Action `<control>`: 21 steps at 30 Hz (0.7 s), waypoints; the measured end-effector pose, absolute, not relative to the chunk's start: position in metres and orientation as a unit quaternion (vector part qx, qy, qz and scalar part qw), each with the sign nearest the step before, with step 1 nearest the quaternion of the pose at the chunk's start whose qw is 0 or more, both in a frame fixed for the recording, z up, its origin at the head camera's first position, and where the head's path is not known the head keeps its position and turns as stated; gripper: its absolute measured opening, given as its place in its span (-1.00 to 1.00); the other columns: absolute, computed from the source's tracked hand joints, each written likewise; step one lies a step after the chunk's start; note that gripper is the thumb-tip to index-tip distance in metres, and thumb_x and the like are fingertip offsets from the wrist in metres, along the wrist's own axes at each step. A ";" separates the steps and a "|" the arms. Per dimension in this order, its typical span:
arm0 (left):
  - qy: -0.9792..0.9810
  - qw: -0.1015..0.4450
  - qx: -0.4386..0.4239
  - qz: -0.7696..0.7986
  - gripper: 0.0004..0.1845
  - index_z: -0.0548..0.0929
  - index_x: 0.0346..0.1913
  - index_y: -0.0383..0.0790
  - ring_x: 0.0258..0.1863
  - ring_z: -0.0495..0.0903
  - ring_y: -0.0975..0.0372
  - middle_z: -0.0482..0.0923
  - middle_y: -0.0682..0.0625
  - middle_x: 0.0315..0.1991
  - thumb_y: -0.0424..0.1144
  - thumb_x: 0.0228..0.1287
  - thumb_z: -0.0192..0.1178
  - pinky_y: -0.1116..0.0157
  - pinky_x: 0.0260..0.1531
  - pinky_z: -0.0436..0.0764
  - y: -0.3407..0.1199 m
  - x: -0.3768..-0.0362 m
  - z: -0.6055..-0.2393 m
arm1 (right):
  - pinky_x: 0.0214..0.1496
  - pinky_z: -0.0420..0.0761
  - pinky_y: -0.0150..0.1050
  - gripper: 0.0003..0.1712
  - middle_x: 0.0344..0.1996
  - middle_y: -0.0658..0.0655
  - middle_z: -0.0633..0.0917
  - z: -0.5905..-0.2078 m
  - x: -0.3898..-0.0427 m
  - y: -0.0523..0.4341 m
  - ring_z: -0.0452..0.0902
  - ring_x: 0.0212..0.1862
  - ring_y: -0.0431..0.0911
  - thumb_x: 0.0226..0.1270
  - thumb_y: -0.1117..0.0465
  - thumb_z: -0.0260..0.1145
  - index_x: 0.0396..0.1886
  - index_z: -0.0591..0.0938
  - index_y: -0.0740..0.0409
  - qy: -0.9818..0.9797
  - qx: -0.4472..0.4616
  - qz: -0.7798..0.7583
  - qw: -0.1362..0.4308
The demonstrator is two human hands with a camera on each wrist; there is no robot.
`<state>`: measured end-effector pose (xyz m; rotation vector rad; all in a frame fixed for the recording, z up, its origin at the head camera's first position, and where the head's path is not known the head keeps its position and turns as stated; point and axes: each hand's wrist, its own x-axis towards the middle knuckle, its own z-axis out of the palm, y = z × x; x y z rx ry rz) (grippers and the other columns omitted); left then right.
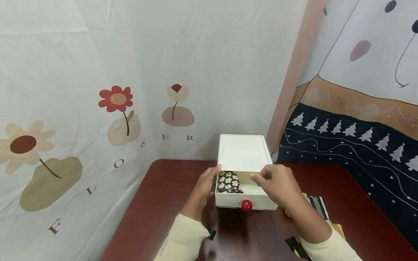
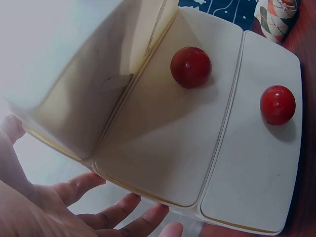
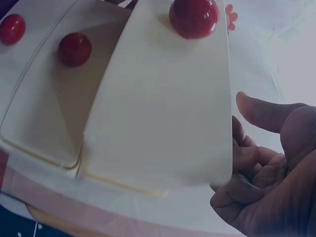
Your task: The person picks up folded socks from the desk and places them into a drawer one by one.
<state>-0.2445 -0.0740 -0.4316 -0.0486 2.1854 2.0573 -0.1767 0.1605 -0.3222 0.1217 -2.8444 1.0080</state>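
A white drawer cabinet (image 1: 245,150) stands on the table with its top drawer (image 1: 230,200) pulled out. A folded black cloth with pale flowers (image 1: 228,182) lies in the drawer's left part. My left hand (image 1: 205,181) rests along the cabinet's left side, its fingers (image 2: 116,212) fairly straight against the wall. Over the right part of the open drawer is my right hand (image 1: 277,181), fingers loosely bent behind the drawer front and thumb (image 3: 261,111) held apart. Nothing shows in its grasp. Two lower drawers, with red knobs (image 2: 191,67), are closed.
Right of the cabinet, partly behind my right forearm, lie a black-and-white striped cloth (image 1: 318,206) and a yellowish piece (image 1: 337,229). A rolled patterned cloth (image 2: 276,19) sits beside the cabinet. Printed fabric hangs (image 1: 209,72) behind the dark red table (image 1: 169,181).
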 end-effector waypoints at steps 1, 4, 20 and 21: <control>0.725 0.070 -0.016 0.685 -0.25 0.59 0.40 -0.15 0.24 0.65 -0.06 0.70 -0.25 0.23 0.39 0.51 0.11 -0.09 0.07 0.57 -0.074 -0.245 -0.432 | -0.40 0.47 -0.19 -0.68 -0.45 0.08 0.78 -0.322 -0.175 0.164 0.53 -0.31 -0.03 0.44 -0.02 0.56 -0.37 0.81 0.13 -0.939 0.035 0.335 0.065; 0.724 0.067 -0.017 0.686 -0.27 0.61 0.39 -0.14 0.25 0.63 -0.06 0.69 -0.24 0.23 0.39 0.51 0.12 -0.11 0.09 0.58 -0.073 -0.245 -0.432 | -0.34 0.53 -0.18 -0.69 -0.33 0.14 0.85 -0.323 -0.171 0.173 0.60 -0.25 0.00 0.44 -0.02 0.56 -0.33 0.81 0.13 -0.938 0.021 0.336 0.078; 0.717 0.055 -0.033 0.694 -0.29 0.63 0.36 -0.13 0.23 0.61 -0.02 0.67 -0.23 0.22 0.37 0.50 0.15 -0.13 0.08 0.58 -0.070 -0.246 -0.434 | -0.35 0.55 -0.29 -0.54 -0.42 0.05 0.79 -0.344 -0.152 0.222 0.58 -0.28 -0.05 0.46 -0.02 0.56 0.10 0.70 0.23 -0.927 -0.024 0.356 0.115; 0.717 0.054 -0.034 0.694 -0.30 0.63 0.36 -0.13 0.20 0.62 0.00 0.68 -0.23 0.19 0.37 0.50 0.15 -0.11 0.06 0.57 -0.070 -0.246 -0.434 | -0.35 0.54 -0.28 -0.51 -0.42 0.05 0.79 -0.345 -0.151 0.226 0.57 -0.29 -0.06 0.46 -0.02 0.56 0.13 0.69 0.23 -0.929 -0.026 0.351 0.116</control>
